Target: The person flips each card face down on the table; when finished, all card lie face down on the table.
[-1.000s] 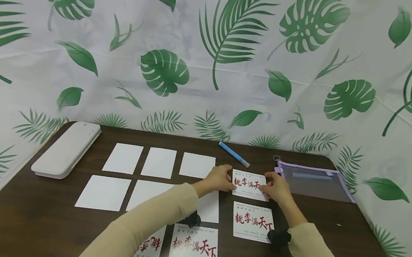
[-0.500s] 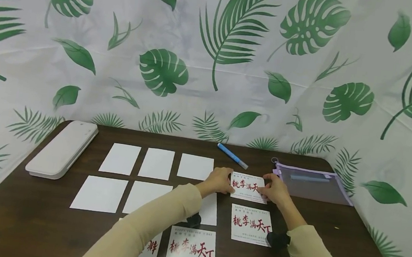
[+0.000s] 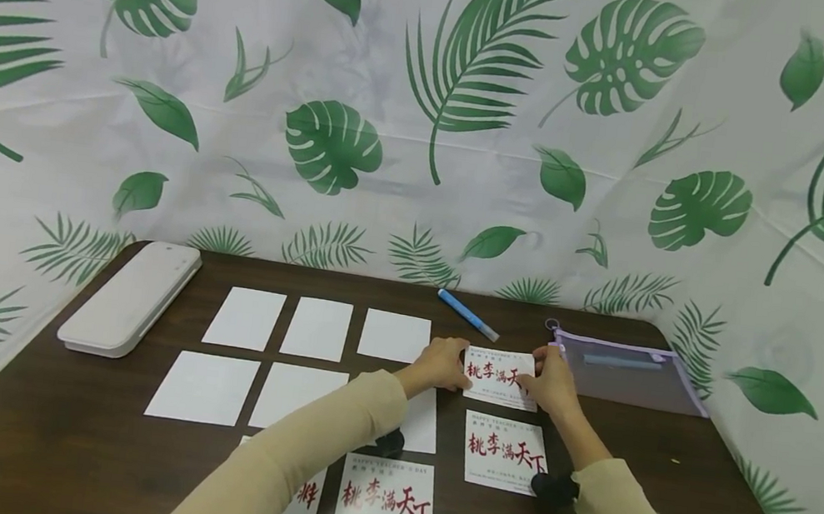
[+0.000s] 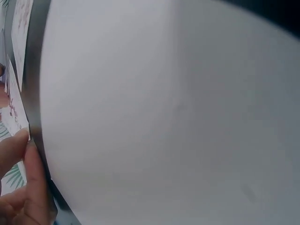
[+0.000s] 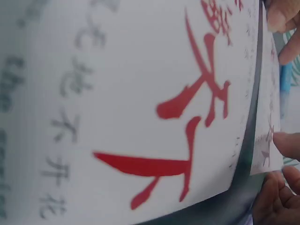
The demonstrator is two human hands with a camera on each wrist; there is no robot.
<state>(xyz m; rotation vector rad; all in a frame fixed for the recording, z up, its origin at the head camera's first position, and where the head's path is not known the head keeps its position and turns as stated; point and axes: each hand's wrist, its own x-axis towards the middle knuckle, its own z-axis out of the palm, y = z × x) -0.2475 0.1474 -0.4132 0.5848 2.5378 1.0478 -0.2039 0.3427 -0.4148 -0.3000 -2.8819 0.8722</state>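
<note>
A white printed card [image 3: 498, 378] with red brush lettering lies at the back right of the group, between both hands. My left hand [image 3: 444, 363] pinches its left edge between thumb and finger, as the left wrist view also shows. At its right edge my right hand [image 3: 553, 381] grips with the thumb on the printed face and the other fingers at the edge. Just in front is a second printed card [image 3: 503, 453], beneath the right wrist. A third printed card [image 3: 384, 505] sits near the front, and a partly hidden one [image 3: 298, 513] shows beside the left sleeve.
Several blank white cards [image 3: 202, 387] form two rows on the dark table [image 3: 47, 428], some partly covered by the left arm. A long white case [image 3: 130, 299] stands at the left. A blue pen [image 3: 468, 314] and a purple mesh zip pouch [image 3: 629, 374] lie at the back.
Both hands keep their hold on the card with almost no movement. The head view shifts slightly.
</note>
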